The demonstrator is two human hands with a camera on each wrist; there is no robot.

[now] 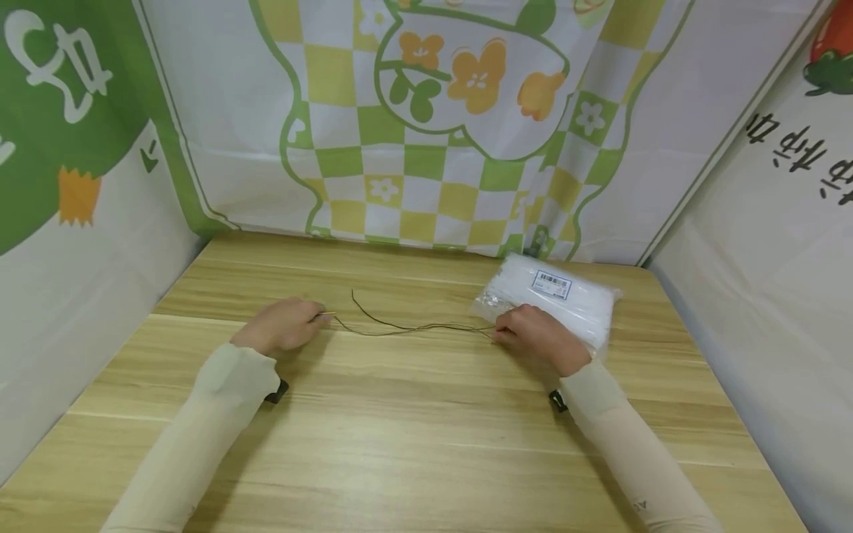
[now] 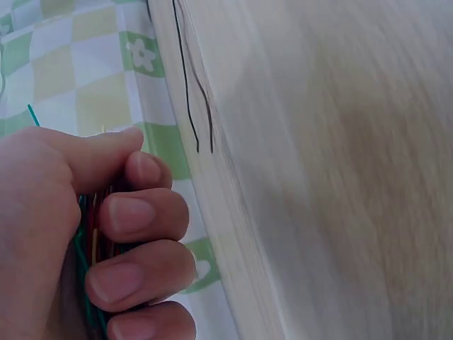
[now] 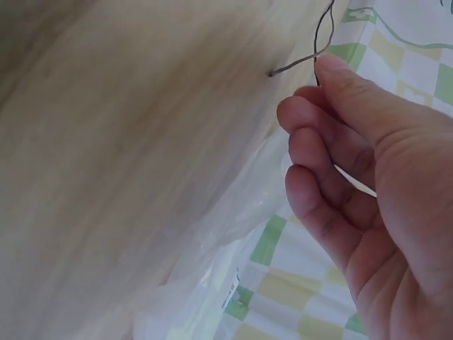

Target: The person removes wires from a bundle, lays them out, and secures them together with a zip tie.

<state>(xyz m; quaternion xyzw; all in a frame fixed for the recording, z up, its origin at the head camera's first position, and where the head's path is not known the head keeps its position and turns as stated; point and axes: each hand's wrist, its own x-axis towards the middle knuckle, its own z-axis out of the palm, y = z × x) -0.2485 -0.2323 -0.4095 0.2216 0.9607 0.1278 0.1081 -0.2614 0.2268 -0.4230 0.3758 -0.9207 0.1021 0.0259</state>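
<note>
My left hand [image 1: 283, 326] is at the left of the table, fingers curled round a bundle of thin coloured wires [image 2: 81, 258]. Green, red and yellow strands show between palm and fingers in the left wrist view; the rest of the bundle is hidden. Thin dark wires [image 1: 426, 327] stretch across the table between both hands, one free end bending toward the back. Their two tips lie apart from the left fingers in the left wrist view. My right hand [image 1: 540, 337] pinches the dark wires between thumb and index finger, with a short end [image 3: 290, 66] sticking out past the thumb.
A clear plastic bag of white goods [image 1: 586, 307] with a blue-edged label [image 1: 552, 284] lies right behind my right hand. The wooden table [image 1: 400, 444] is bounded by a checked curtain [image 1: 433, 163] at the back and printed cloth walls at both sides.
</note>
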